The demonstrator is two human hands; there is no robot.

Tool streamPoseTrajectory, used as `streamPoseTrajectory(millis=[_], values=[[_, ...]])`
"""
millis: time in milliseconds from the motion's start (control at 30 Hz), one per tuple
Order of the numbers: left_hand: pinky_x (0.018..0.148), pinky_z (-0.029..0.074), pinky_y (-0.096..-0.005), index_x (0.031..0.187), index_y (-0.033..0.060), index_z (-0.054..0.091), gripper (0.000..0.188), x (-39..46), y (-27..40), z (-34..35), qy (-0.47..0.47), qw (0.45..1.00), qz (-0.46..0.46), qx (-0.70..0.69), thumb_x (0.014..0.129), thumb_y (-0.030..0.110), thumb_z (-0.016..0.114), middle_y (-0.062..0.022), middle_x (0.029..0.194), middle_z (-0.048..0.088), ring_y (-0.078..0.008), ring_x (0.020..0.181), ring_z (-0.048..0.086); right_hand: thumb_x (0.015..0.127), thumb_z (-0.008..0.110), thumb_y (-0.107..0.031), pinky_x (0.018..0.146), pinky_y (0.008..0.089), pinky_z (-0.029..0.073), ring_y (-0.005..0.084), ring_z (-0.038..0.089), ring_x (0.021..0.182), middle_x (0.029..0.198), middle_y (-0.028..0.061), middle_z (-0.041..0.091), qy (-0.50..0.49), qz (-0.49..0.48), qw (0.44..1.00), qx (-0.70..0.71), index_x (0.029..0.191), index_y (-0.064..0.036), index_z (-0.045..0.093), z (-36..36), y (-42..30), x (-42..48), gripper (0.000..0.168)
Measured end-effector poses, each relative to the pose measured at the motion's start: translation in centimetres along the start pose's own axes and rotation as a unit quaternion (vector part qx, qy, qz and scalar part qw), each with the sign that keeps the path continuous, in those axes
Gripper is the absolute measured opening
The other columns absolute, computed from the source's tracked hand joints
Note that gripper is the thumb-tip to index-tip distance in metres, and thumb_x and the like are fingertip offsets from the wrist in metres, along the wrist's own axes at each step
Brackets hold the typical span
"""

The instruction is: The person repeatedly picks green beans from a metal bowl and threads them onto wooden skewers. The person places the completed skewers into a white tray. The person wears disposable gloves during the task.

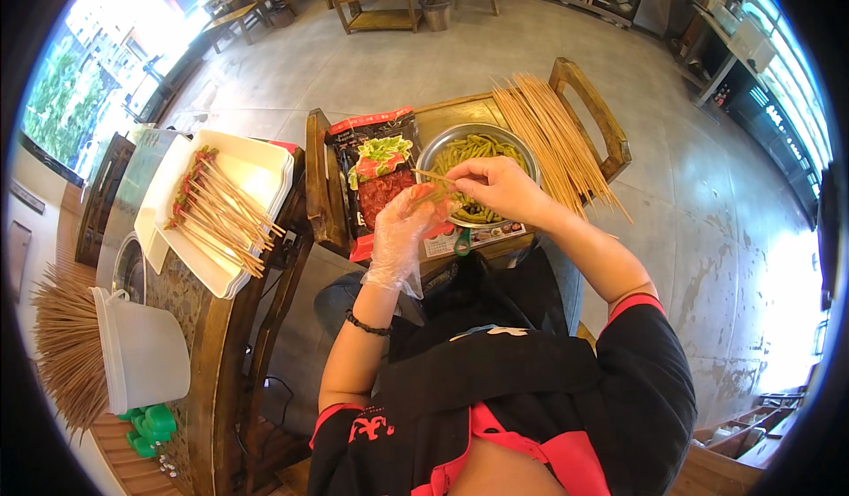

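Note:
My left hand [406, 224] wears a clear plastic glove, its fingers curled around a small greenish piece of food [434, 194], partly hidden by the film. My bare right hand [494, 181] pinches a bamboo skewer [432, 175] near one end, the tip pointing left above the glove. Beneath both hands sits a round metal bowl [424, 139] of long green peppers [483, 146]. Left of it lies a black and red plastic packet [338, 139] showing red meat [385, 197] and green leaves; whether these are printed I cannot tell. Loose bamboo skewers [554, 141] lie right of the bowl.
At left, stacked white trays [262, 158] hold several skewers [222, 214] threaded with red and green food. A white bucket [149, 350] full of sticks stands near green plastic objects [152, 426]. Green-handled scissors [463, 243] lie below the bowl. The wooden stand has raised side handles [613, 141].

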State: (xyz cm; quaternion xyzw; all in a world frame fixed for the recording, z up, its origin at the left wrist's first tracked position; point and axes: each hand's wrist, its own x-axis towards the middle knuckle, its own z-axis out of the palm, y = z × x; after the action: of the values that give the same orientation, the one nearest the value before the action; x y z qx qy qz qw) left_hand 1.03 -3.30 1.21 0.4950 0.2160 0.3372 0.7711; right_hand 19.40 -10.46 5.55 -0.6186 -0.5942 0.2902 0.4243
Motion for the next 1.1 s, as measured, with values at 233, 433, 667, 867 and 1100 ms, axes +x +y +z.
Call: streamPoseTrajectory(millis=[233, 433, 667, 867, 1100], values=[[0.085, 0.051, -0.0285, 0.114, -0.0031, 0.058, 0.023, -0.1, 0.1, 0.3, -0.001, 1.0, 0.006, 0.019, 0.092, 0.001, 0.053, -0.0083, 0.104, 0.064, -0.0158, 0.094, 0.062, 0.088, 0.059, -0.011, 0.072, 0.0283, 0.05, 0.0157, 0.065, 0.08, 0.09, 0.0115, 0.069, -0.009, -0.028, 0.999, -0.031, 0.103, 0.0, 0.065, 0.1, -0.6, 0.0, 0.02], [0.081, 0.053, -0.028, 0.111, -0.0048, 0.059, 0.021, -0.2, 0.1, -0.2, 0.026, 0.998, 0.015, 0.046, 0.092, 0.002, 0.055, -0.0094, 0.1, 0.065, -0.0169, 0.089, 0.065, 0.086, 0.059, -0.014, 0.076, 0.0393, 0.05, 0.0337, 0.063, 0.087, 0.091, 0.0163, 0.066, -0.013, -0.166, 0.978, -0.127, 0.099, -0.001, 0.066, -1.4, -1.3, -0.2, 0.019], [0.078, 0.052, -0.0269, 0.11, -0.0055, 0.06, 0.023, 0.4, 0.1, -0.4, 0.084, 0.991, 0.047, 0.095, 0.087, -0.007, 0.055, -0.0087, 0.096, 0.066, -0.015, 0.086, 0.065, 0.085, 0.06, -0.011, 0.072, 0.04, 0.05, 0.0336, 0.062, 0.083, 0.086, 0.014, 0.064, -0.061, -0.204, 0.951, -0.223, 0.097, -0.001, 0.065, -1.4, -1.2, -0.8, 0.016], [0.081, 0.053, -0.0286, 0.116, -0.0073, 0.057, 0.029, -0.3, 1.9, 0.3, 0.064, 0.994, 0.041, 0.08, 0.087, -0.006, 0.052, -0.0114, 0.103, 0.065, -0.0165, 0.086, 0.065, 0.084, 0.06, -0.01, 0.072, 0.04, 0.05, 0.0343, 0.061, 0.082, 0.085, 0.0141, 0.064, -0.072, -0.198, 0.946, -0.245, 0.096, -0.001, 0.065, -1.4, -1.1, -0.9, 0.016], [0.08, 0.056, -0.0337, 0.112, -0.0095, 0.056, 0.024, 0.4, 1.0, -1.0, 0.115, 0.992, 0.058, -0.001, 0.089, -0.001, 0.053, -0.0153, 0.101, 0.065, -0.0228, 0.09, 0.066, 0.082, 0.061, -0.006, 0.071, 0.0379, 0.05, 0.0325, 0.063, 0.082, 0.087, 0.0144, 0.065, -0.024, -0.213, 0.958, -0.191, 0.096, 0.0, 0.064, -1.2, -0.6, -1.0, 0.016]])
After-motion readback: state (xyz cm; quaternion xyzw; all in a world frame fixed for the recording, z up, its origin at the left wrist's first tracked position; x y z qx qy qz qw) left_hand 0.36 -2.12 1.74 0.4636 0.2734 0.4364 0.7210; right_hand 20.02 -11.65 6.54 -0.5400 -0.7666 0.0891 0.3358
